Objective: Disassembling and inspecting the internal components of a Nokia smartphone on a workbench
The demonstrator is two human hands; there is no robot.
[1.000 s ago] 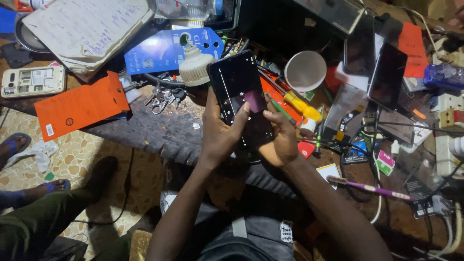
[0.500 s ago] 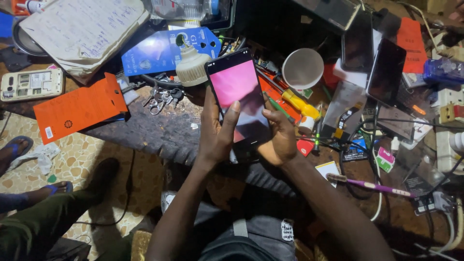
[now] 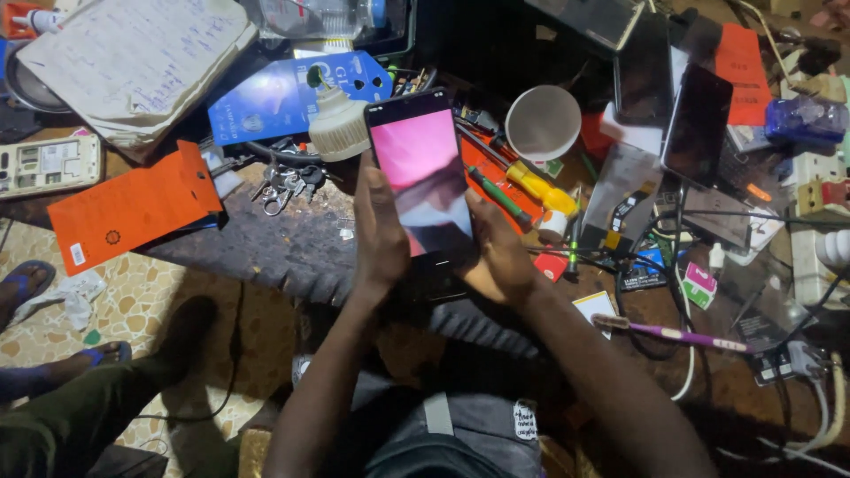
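Note:
A black smartphone (image 3: 419, 173) with a lit pink screen is held upright above the worktable's near edge. My left hand (image 3: 379, 232) grips its left side, fingers lying along the edge of the screen. My right hand (image 3: 498, 257) supports its lower right corner from beneath. The phone's bottom end is hidden behind both hands.
The cluttered table holds a white cup (image 3: 542, 122), a yellow-handled screwdriver (image 3: 531, 188), keys (image 3: 283, 184), an orange card (image 3: 133, 205), a blue package (image 3: 292, 93), papers (image 3: 142, 62), dark phones (image 3: 695, 124) and a purple toothbrush (image 3: 682, 336). Another person's feet in sandals (image 3: 27, 283) rest at the left.
The phone screen went from mostly dark to bright pink. Both hands kept their hold, and the phone shifted very little.

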